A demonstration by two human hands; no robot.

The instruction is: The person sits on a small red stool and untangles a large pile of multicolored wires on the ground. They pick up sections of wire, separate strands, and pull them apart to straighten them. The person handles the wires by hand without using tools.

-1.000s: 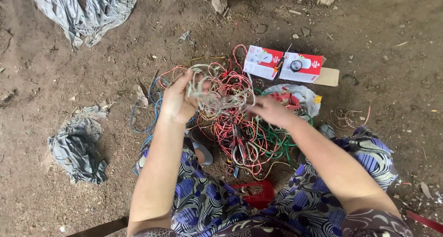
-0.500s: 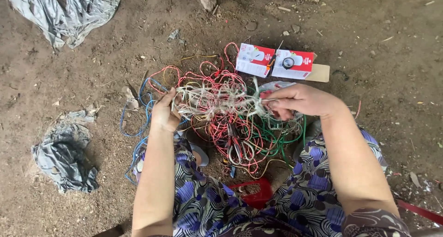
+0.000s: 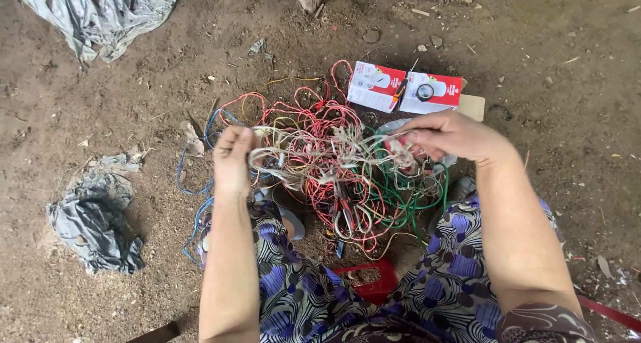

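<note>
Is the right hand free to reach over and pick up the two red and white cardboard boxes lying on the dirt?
Probably not yet. The red and white boxes lie unobstructed just beyond the right hand, but it is pinching whitish tangled wires stretched across to the left hand.

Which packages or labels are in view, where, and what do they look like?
Left red-and-white rectangular carton: on the dirt beyond the tangled wires, lying flat.
Right red-and-white rectangular carton: beside it, round picture on its face.
Tan cardboard piece: behind the right carton's corner.
No screens or signs.
</note>
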